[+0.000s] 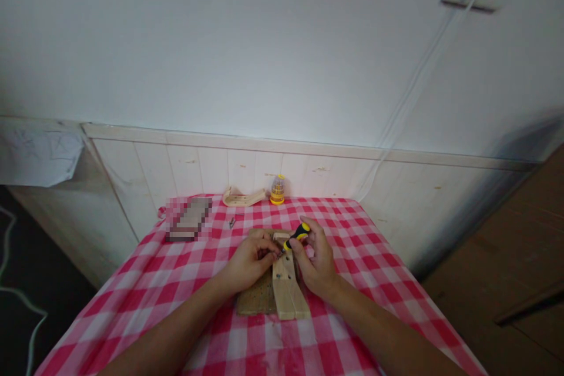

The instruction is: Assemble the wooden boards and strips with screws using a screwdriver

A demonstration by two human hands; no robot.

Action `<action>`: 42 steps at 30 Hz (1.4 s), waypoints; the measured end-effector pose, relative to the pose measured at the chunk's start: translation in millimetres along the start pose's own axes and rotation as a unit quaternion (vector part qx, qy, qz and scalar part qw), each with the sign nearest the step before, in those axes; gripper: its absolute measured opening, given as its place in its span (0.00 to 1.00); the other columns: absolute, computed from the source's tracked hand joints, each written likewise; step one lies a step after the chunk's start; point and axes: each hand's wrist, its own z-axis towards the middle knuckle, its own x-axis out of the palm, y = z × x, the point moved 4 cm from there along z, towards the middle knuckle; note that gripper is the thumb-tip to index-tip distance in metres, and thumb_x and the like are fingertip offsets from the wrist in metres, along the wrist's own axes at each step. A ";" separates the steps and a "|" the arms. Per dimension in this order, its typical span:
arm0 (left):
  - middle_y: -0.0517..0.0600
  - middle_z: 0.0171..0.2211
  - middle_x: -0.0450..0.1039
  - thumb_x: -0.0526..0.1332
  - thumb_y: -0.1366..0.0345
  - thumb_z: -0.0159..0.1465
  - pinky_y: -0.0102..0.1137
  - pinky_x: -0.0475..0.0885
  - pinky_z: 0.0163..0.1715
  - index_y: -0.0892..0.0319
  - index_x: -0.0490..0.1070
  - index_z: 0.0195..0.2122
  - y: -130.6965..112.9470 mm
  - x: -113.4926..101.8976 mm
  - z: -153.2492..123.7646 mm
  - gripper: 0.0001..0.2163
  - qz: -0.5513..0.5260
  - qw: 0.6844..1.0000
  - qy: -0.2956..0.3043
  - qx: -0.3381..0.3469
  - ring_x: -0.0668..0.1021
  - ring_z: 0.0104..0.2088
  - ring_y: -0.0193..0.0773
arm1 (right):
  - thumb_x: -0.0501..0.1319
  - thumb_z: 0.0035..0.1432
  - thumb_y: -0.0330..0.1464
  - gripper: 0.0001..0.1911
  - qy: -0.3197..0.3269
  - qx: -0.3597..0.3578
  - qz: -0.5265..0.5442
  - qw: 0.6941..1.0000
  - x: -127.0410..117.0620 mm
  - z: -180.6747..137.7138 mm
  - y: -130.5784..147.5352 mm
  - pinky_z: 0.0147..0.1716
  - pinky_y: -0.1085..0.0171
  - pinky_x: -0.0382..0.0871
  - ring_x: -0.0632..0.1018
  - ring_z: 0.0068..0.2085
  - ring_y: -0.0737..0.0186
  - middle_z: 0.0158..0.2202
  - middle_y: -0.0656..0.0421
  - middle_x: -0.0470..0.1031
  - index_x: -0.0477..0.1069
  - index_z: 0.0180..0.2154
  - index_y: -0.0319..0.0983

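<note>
Blurred oblong (190, 220): lying flat near the left edge of the checked cloth (154, 270), too pixelated to name; perhaps set aside to clear the elbow.
Small dark bits (232, 222): loose on the cloth, too small to identify; likely kept within reach of the left hand (249, 261).
Curved wooden piece (247, 200): resting along the far edge by the wall panelling (211, 167), seemingly parked out of the way.
Left hand: thumb and fingertips pressed together at the tip of the screwdriver (297, 236); cannot tell about anything pinched between; probably guiding the tip.
Brown board (255, 299): flat beneath the work, likely sparing the cloth and giving firm backing.
Yellow-based container (277, 191): upright just beside the curved piece, presumably for easy picking.
Pale wooden workpiece (288, 299): mid-cloth, lying lengthwise on the board between both hands; marked with dark spots, holes or screw heads.
Screwdriver: tilted, tip down and leftward, meeting the workpiece's upper part.
Right hand (319, 261): pinching the black-and-yellow handle between thumb and fingers, apparently for fine turning.
</note>
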 end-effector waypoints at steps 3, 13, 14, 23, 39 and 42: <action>0.53 0.36 0.74 0.62 0.68 0.62 0.35 0.69 0.42 0.58 0.79 0.31 -0.1 -0.3 0.5 0.06 0.004 1.000 0.000 0.003 0.75 0.42 0.42 | 0.58 0.67 0.32 0.24 0.029 -0.010 0.012 0.999 -0.5 -0.4 3.9 0.41 0.57 0.78 0.81 0.44 0.55 0.48 0.51 0.77 0.61 0.63 0.44; 0.52 0.36 0.73 0.62 0.67 0.63 0.35 0.69 0.42 0.58 0.79 0.32 3.7 0.5 -0.1 0.06 0.001 1.000 0.006 0.003 0.75 0.41 0.41 | 0.56 0.69 0.34 0.22 0.030 0.017 0.027 0.999 -1.1 1.3 7.0 0.41 0.57 0.78 0.81 0.40 0.56 0.43 0.53 0.78 0.60 0.62 0.43; 0.52 0.36 0.73 0.62 0.67 0.63 0.34 0.69 0.41 0.58 0.79 0.32 4.0 0.5 -0.2 0.06 0.005 1.000 0.006 0.001 0.75 0.41 0.41 | 0.56 0.69 0.34 0.22 0.029 0.018 0.027 0.999 -1.1 1.3 7.1 0.41 0.57 0.78 0.81 0.40 0.56 0.43 0.53 0.78 0.61 0.62 0.43; 0.53 0.39 0.73 0.61 0.65 0.63 0.34 0.71 0.41 0.58 0.79 0.33 1.5 1.7 -1.2 0.07 -0.017 1.000 0.014 -0.022 0.76 0.42 0.41 | 0.56 0.69 0.35 0.21 0.018 0.023 0.031 0.999 -1.1 0.8 4.5 0.40 0.58 0.78 0.81 0.40 0.56 0.44 0.52 0.78 0.61 0.62 0.43; 0.53 0.39 0.77 0.61 0.69 0.62 0.36 0.70 0.45 0.57 0.79 0.32 -0.6 0.1 1.1 0.07 0.010 1.000 0.024 -0.005 0.76 0.44 0.42 | 0.53 0.70 0.31 0.24 0.094 -0.068 0.047 0.992 -3.1 2.1 22.2 0.47 0.53 0.79 0.81 0.51 0.52 0.52 0.49 0.79 0.58 0.65 0.44; 0.53 0.39 0.77 0.61 0.70 0.61 0.36 0.70 0.46 0.57 0.79 0.32 -1.8 -0.2 1.1 0.06 0.018 1.000 0.023 -0.006 0.76 0.44 0.43 | 0.53 0.71 0.32 0.24 0.102 -0.069 0.059 0.991 -2.9 3.4 25.8 0.47 0.53 0.79 0.81 0.51 0.52 0.52 0.49 0.79 0.57 0.65 0.45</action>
